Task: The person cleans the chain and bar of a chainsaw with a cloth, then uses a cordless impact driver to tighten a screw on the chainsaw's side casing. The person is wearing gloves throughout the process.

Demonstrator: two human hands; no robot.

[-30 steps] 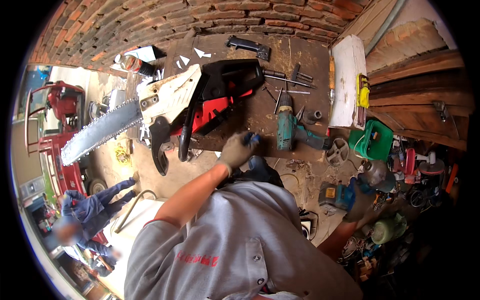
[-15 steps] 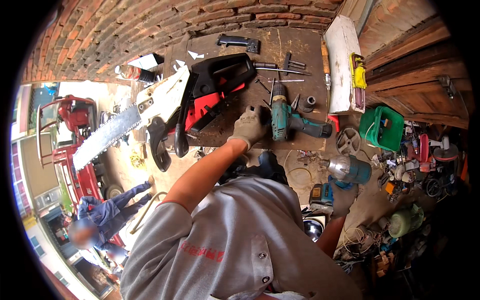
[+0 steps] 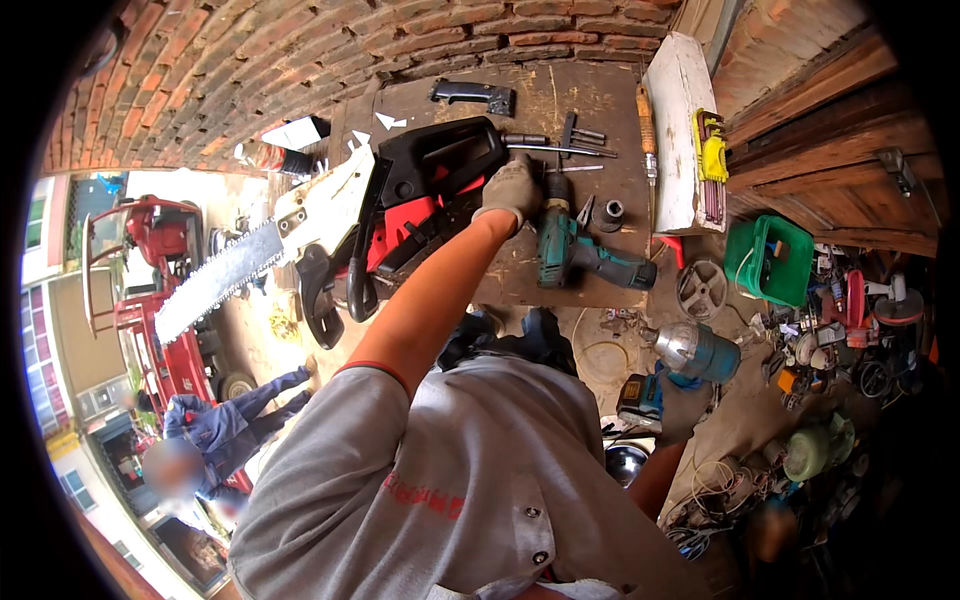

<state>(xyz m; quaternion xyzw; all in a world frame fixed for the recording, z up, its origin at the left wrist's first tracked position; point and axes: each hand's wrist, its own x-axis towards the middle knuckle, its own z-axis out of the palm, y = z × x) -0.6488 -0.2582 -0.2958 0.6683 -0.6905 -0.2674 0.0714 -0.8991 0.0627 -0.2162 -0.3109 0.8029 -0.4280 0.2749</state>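
Note:
My gloved left hand (image 3: 512, 188) is closed over the worktable, between the chainsaw and the drill. Its fingertips are curled down out of sight, so I cannot make out what they hold. At its left lies a red and black chainsaw (image 3: 405, 205), its toothed bar pointing out past the table edge. A teal cordless drill (image 3: 555, 245) rests on its side just right of my wrist. Low at the right, my gloved right hand (image 3: 684, 408) grips the handle of a teal cordless impact wrench (image 3: 700, 350) with a silver nose, held off the table.
On the table (image 3: 600, 90) lie a black handle part (image 3: 475, 95), a socket (image 3: 613, 210), pliers (image 3: 586, 210) and T-shaped hex keys (image 3: 572, 135). A white box (image 3: 680, 130) stands at the right end. A green bucket (image 3: 770, 260) and scattered parts cover the floor; a person (image 3: 215, 435) is at left.
My left hand has moved away from me across the table, from beside the drill body to near the chainsaw handle's end. The right hand still holds the impact wrench in about the same place.

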